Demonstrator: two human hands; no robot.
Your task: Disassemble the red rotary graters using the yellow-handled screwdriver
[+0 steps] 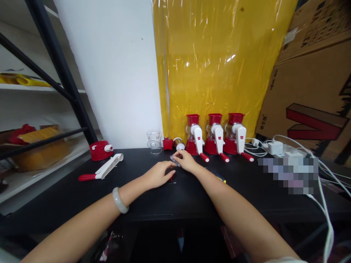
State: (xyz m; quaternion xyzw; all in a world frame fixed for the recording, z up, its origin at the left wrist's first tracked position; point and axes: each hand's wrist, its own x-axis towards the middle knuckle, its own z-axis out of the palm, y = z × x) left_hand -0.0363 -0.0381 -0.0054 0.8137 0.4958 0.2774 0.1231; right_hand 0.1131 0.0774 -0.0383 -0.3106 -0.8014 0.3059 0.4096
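My right hand [186,160] pinches a small clear plastic piece [174,160], perhaps a bag, above the black table. My left hand [160,173] is beside it, thumb and fingers apart, its fingertips close to the clear piece. Below the left fingers lies a small red part [172,176], partly hidden. Just beyond my hands are a metal grater drum [178,142], a red part [168,144] and a clear housing [154,140]. Farther left, a white crank handle with a red grip [102,170] lies in front of a red base [101,151].
Three red-and-white rotary graters [215,135] stand at the back right. White chargers and cables [275,148] spread along the right side. A yellow-and-black object [221,179] shows behind my right forearm. A large cardboard box [307,80] leans at right; a shelf [49,87] stands left.
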